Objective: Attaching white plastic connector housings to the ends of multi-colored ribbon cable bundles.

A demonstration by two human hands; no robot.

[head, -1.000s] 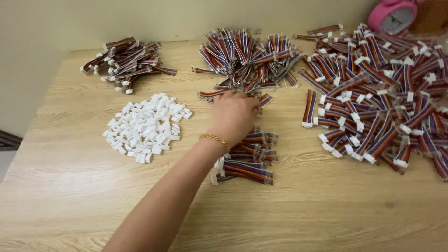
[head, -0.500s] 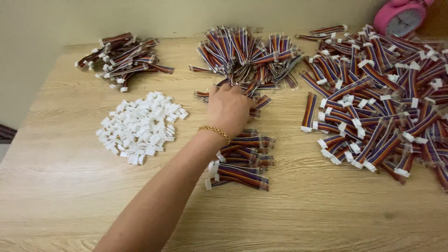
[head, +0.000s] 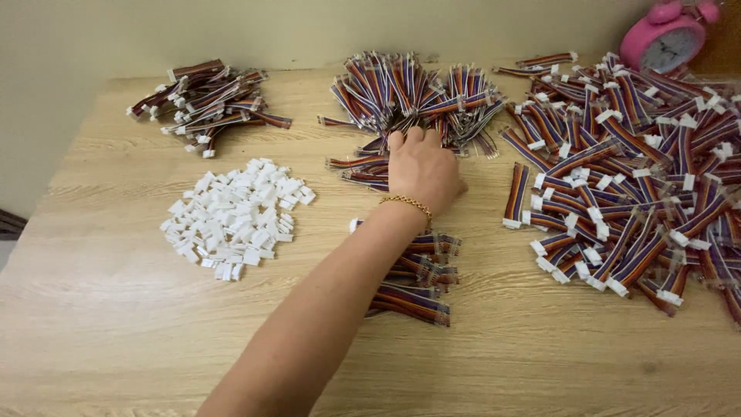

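Lighting was even and moderately bright, warm in tone, with no glare on the desk [head: 116, 324]. Shadows were soft and short beneath the forearm and the cable bundles [head: 413, 282]. Focus was sharp at centre; slight softening and mild stretching showed toward the frame edges.

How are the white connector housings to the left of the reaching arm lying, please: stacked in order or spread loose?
Spread loose: the white connector housings lie jumbled at all angles in a low heap on the wooden table.
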